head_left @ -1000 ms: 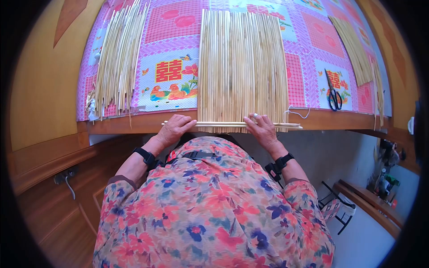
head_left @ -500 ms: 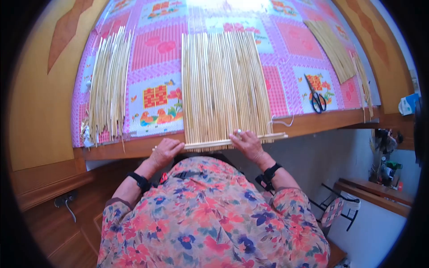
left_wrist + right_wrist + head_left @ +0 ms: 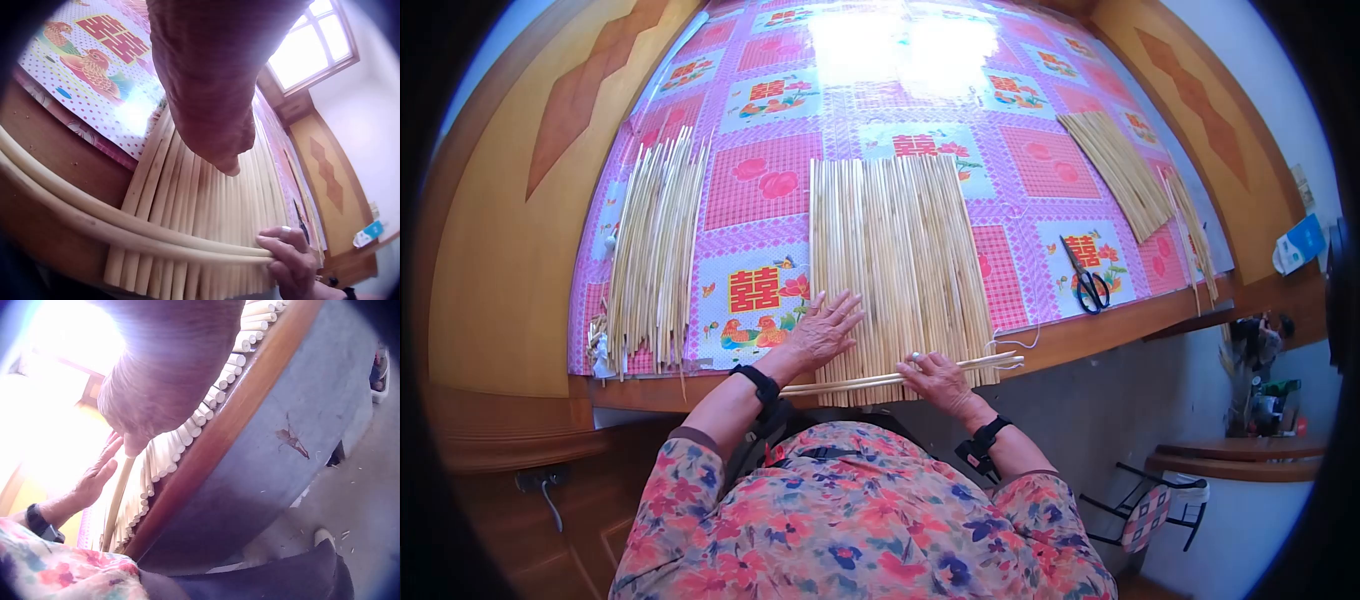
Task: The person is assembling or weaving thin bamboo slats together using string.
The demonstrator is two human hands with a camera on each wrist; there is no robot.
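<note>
A flat row of pale plant stalks lies side by side on the table, their near ends over the wooden edge. Two thin stalks run crosswise over it near those ends. My left hand rests on the row, left of its middle, fingers straight and spread. The right hand, with a ring on one finger, grips the crosswise stalks right of centre. In the left wrist view its fingers curl at the pair. White thread trails by the right end of the crosswise stalks.
Loose stalks lie in a pile at the left. Black-handled scissors are on the patterned tablecloth to the right. Farther right sits another flat bundle of stalks. A folding stool stands below on the right.
My left hand has left the crosswise stalks and moved forward onto the row, its fingers spreading. The right hand stays on the crosswise stalks. The head view has tilted up, showing more table.
</note>
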